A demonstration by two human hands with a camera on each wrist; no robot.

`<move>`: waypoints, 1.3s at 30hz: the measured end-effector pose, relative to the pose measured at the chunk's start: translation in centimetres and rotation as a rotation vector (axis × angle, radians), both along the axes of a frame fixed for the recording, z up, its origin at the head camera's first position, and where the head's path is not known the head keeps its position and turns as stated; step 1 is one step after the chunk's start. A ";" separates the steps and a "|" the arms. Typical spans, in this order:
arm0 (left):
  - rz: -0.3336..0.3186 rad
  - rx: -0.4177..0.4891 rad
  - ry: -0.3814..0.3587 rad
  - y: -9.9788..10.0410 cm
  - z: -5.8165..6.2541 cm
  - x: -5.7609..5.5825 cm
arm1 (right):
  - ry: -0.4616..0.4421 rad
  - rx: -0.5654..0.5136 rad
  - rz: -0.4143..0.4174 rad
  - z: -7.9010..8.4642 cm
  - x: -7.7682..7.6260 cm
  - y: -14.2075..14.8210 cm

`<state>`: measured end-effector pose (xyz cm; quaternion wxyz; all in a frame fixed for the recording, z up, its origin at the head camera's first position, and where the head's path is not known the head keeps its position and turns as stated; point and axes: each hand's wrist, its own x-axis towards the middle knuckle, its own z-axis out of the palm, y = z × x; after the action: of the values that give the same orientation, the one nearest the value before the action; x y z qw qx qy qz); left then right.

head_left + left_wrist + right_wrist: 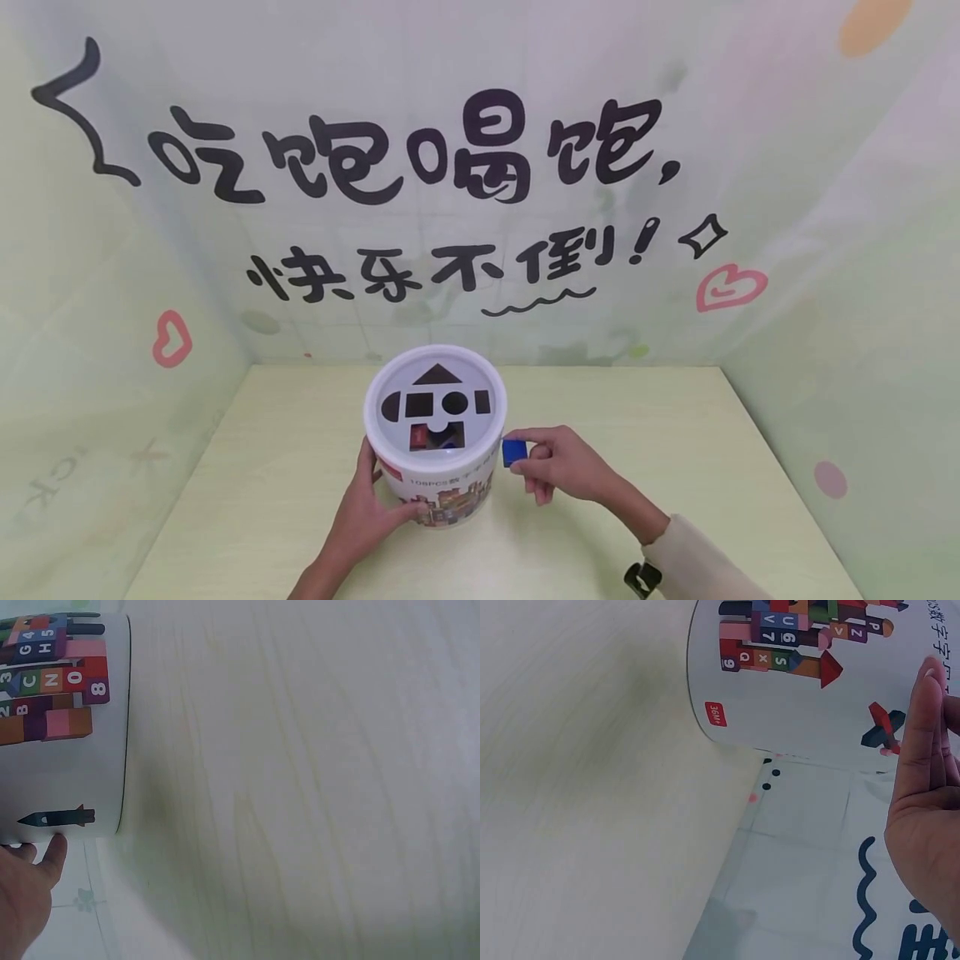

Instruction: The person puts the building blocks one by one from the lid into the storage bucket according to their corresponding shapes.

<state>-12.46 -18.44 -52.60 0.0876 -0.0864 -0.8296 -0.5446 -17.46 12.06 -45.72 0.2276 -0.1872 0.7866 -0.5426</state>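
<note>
A white bucket [401, 472] with printed block pictures stands on the table, its white lid [396, 379] cut with holes of several shapes. Through the front hole, red and dark blue blocks [419, 437] show inside. My left hand [358, 510] grips the bucket's left side, thumb across the front; in the left wrist view the hand [24, 896] is at the wall's edge. Just off the bucket's right side, below the lid rim, my right hand [558, 467] pinches a small blue block [514, 452] between thumb and fingers. The right wrist view hides that block behind the hand [922, 765].
The light wooden table [660, 442] reaches back to a pale fabric wall [480, 333] with black lettering and pink hearts. Similar walls rise on the left and right sides. A black band [642, 577] is worn at the right sleeve.
</note>
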 end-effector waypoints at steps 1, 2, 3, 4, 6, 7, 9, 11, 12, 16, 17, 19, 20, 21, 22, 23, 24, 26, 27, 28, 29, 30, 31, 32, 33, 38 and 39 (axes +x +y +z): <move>0.000 -0.002 -0.004 0.0 0.2 0.1 | 0.001 0.002 0.007 0.2 0.1 0.0; 0.001 -0.004 -0.007 0.1 0.4 0.1 | 0.003 0.004 0.013 0.4 0.2 0.0; 0.002 -0.005 -0.009 0.1 0.4 0.1 | 0.007 0.008 0.021 0.7 0.2 0.1; 0.002 -0.005 -0.011 0.1 0.5 0.2 | 0.012 0.013 0.030 0.9 0.3 0.1; 0.003 -0.005 -0.014 0.1 0.5 0.2 | 0.015 0.018 0.048 1.3 0.4 0.2; 0.002 -0.003 -0.015 0.1 0.4 0.1 | 0.016 0.018 0.059 1.6 0.4 0.2; 0.001 -0.003 -0.012 0.0 0.1 0.0 | 0.021 0.016 0.083 2.0 0.4 0.3; 0.001 0.001 -0.011 -0.2 -0.5 -0.1 | 0.012 0.006 0.098 2.5 0.3 0.4; 0.002 0.002 -0.010 -0.3 -0.9 -0.3 | 0.010 0.001 0.102 2.7 0.3 0.5; 0.009 -0.009 -0.012 -0.8 -2.7 -0.8 | -0.003 -0.022 0.106 3.7 0.0 0.6; 0.009 -0.016 -0.006 -0.9 -3.0 -1.0 | -0.001 -0.027 0.106 4.0 -0.1 0.6; 0.010 -0.027 0.000 -1.1 -3.5 -1.1 | 0.002 -0.043 0.109 4.4 -0.2 0.4; 0.010 -0.032 0.005 -1.2 -3.6 -1.1 | 0.003 -0.048 0.108 4.6 -0.3 0.3; 0.009 -0.033 0.011 -1.2 -3.7 -1.2 | 0.003 -0.052 0.107 4.8 -0.4 0.2; 0.008 -0.033 0.015 -1.3 -3.7 -1.2 | 0.003 -0.054 0.107 5.0 -0.4 0.0; 0.006 -0.033 0.018 -1.3 -3.8 -1.2 | 0.003 -0.056 0.104 5.1 -0.5 -0.2; 0.006 -0.032 0.016 -1.3 -3.8 -1.1 | 0.004 -0.056 0.100 5.3 -0.6 -0.4; 0.010 -0.033 0.009 -1.3 -3.9 -1.2 | 0.016 -0.051 0.086 5.6 -1.0 -1.0; 0.011 -0.034 0.007 -1.3 -3.9 -1.2 | 0.026 -0.050 0.080 5.7 -1.2 -1.3; 0.011 -0.037 0.005 -1.3 -3.9 -1.2 | 0.035 -0.050 0.072 5.9 -1.4 -1.6; 0.012 -0.038 0.006 -1.3 -3.9 -1.2 | 0.046 -0.049 0.064 6.0 -1.6 -1.9; 0.011 -0.034 0.004 -1.2 -3.8 -1.2 | 0.058 -0.046 0.059 6.1 -1.8 -2.2; 0.011 -0.031 -0.004 -1.1 -3.4 -1.0 | 0.066 -0.045 0.054 6.2 -2.0 -2.5; 0.008 -0.026 -0.005 -1.0 -2.8 -0.8 | 0.070 -0.044 0.051 6.3 -2.2 -2.8; 0.004 -0.024 -0.004 -0.8 -2.2 -0.6 | 0.071 -0.046 0.050 6.4 -2.4 -3.2; 0.004 -0.013 -0.020 -0.3 -0.1 0.1 | 0.078 -0.057 0.042 6.7 -2.8 -4.9; 0.005 -0.014 -0.020 -0.3 -0.3 0.0 | 0.080 -0.059 0.036 6.8 -2.8 -5.3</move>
<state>-12.41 -18.75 -52.94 0.0800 -0.0794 -0.8343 -0.5396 -20.24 6.77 -38.89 0.2000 -0.2299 0.7752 -0.5534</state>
